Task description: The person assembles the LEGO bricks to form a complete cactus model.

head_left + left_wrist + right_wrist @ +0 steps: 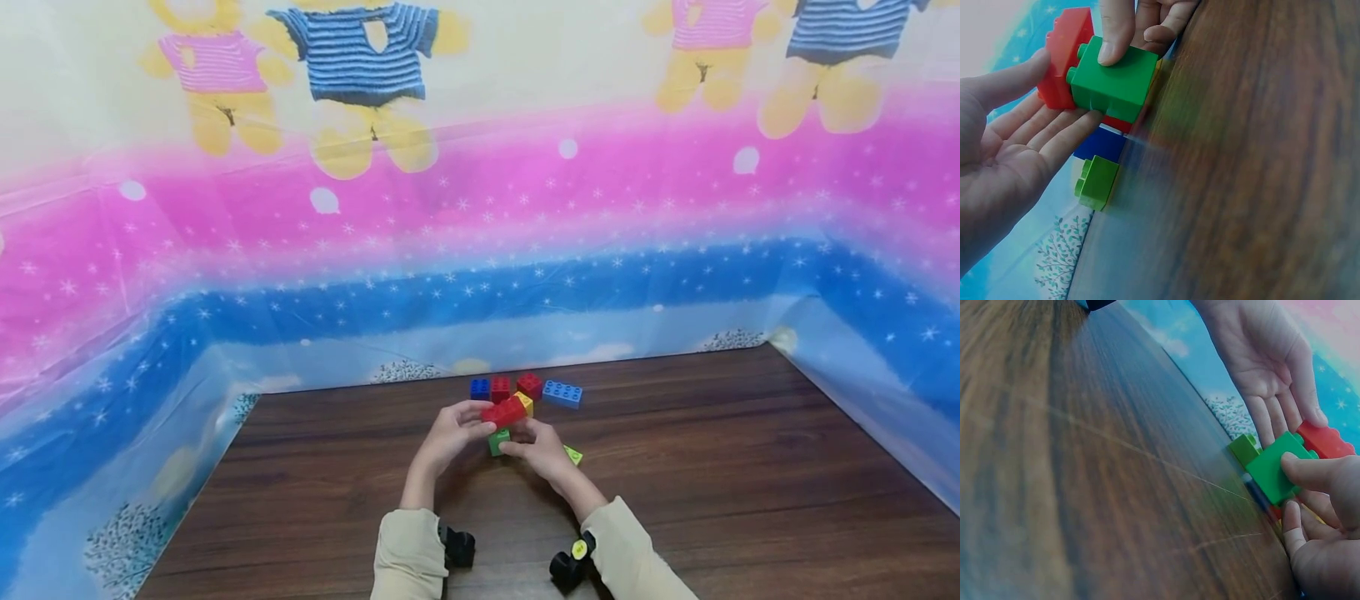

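My left hand (452, 435) pinches a red brick (504, 412) between thumb and fingers, as the left wrist view also shows with the red brick (1066, 56). My right hand (546, 454) holds a green brick (498, 442), its thumb pressed on the flat face of the green brick (1277, 467). The green brick's studs face the red brick, close against it. Behind the held bricks a yellow brick (524, 403) shows in part. Past the left fingers stands a lime brick (1098, 182).
A dark blue brick (480, 389), two red bricks (529, 385) and a lighter blue brick (562, 393) lie along the back of the wooden table (712, 467). Another lime brick (573, 455) lies right of my right hand. A printed cloth (480, 208) borders the table.
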`<state>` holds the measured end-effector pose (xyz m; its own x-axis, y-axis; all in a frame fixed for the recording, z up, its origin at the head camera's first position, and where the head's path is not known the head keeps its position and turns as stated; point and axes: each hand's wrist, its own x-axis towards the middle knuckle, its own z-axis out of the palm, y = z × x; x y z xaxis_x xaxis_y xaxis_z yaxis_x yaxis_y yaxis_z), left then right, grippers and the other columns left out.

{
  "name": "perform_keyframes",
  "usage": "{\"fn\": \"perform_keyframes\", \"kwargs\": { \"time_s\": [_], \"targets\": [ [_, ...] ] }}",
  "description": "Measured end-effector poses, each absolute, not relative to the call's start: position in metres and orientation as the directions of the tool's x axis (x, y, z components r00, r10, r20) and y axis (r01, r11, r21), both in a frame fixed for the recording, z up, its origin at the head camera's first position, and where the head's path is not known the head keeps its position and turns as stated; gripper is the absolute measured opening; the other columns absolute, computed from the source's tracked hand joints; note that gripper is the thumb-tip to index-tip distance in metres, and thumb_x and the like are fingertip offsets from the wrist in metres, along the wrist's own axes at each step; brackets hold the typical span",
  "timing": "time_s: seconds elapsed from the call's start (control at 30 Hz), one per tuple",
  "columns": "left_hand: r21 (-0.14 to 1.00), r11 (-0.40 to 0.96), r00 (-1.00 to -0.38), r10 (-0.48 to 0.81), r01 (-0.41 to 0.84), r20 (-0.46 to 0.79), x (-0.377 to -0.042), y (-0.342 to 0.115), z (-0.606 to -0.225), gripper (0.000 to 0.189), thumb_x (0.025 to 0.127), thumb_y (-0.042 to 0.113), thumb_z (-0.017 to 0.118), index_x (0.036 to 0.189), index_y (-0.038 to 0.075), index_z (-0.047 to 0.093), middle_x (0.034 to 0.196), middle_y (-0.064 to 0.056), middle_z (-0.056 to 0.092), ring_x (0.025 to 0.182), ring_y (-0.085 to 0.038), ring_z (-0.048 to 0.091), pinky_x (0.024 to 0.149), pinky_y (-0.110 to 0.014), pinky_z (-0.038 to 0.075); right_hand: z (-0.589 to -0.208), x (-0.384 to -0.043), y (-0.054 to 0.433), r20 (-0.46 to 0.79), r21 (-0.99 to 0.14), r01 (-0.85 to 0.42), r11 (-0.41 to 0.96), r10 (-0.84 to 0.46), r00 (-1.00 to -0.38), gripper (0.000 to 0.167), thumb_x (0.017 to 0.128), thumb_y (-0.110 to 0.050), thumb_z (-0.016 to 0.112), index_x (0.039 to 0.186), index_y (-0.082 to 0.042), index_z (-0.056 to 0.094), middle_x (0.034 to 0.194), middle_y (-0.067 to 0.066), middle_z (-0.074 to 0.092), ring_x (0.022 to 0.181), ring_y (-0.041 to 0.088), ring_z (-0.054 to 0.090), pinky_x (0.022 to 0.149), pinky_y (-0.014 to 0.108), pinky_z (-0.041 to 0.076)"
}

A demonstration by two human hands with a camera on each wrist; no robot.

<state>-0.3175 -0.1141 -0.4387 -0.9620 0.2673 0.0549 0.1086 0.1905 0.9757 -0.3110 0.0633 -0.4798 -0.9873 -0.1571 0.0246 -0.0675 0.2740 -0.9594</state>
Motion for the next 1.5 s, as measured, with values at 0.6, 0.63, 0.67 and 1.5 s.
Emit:
{"fn": "perform_keyframes", "kwargs": {
  "time_s": [0.6,0.63,0.67,1.5],
  "targets": [
    [0.967,0.232,-0.958,0.285,0.106,0.037,-0.3132,-0.1128,-0.4351,0.038,0.093,0.010,0.063,0.128,-0.003,0.057,0.128,-0.024,0.061,0.118,-0.036,0.061,0.100,-0.046,0.052,-0.4794,-0.3113,0.0651,0.015,-0.952,-0.056,0.299,-0.136,-0.991,0.046,0.088,-0.017,0.072,0.130,-0.006,0.059,0.129,0.017,0.064,0.116,0.032,0.060,0.101,0.049,0.049],
    [0.967,0.232,-0.958,0.284,0.106,0.037,-0.3134,-0.1125,-0.4349,0.038,0.093,0.010,0.063,0.128,-0.003,0.057,0.128,-0.024,0.061,0.117,-0.035,0.061,0.100,-0.046,0.052,-0.4797,-0.3117,0.0654,0.016,-0.953,-0.056,0.298,-0.135,-0.991,0.046,0.088,-0.016,0.072,0.131,-0.005,0.059,0.130,0.017,0.063,0.118,0.033,0.060,0.101,0.049,0.049],
    [0.967,0.233,-0.958,0.284,0.107,0.038,-0.3136,-0.1124,-0.4351,0.038,0.093,0.010,0.064,0.128,-0.003,0.057,0.128,-0.024,0.062,0.116,-0.034,0.062,0.100,-0.046,0.052,-0.4799,-0.3120,0.0656,0.015,-0.954,-0.054,0.294,-0.132,-0.991,0.046,0.088,-0.016,0.071,0.131,-0.005,0.058,0.130,0.017,0.063,0.119,0.034,0.059,0.102,0.050,0.049],
    [0.950,0.277,-0.954,0.294,0.146,0.061,-0.3173,-0.1132,-0.4412,0.036,0.091,0.013,0.068,0.124,0.001,0.061,0.121,-0.018,0.066,0.108,-0.026,0.064,0.096,-0.043,0.054,-0.4826,-0.3121,0.0652,0.013,-0.960,-0.045,0.277,-0.116,-0.993,0.047,0.089,-0.016,0.070,0.133,-0.007,0.056,0.134,0.016,0.061,0.122,0.035,0.058,0.101,0.047,0.050]
  ]
}}
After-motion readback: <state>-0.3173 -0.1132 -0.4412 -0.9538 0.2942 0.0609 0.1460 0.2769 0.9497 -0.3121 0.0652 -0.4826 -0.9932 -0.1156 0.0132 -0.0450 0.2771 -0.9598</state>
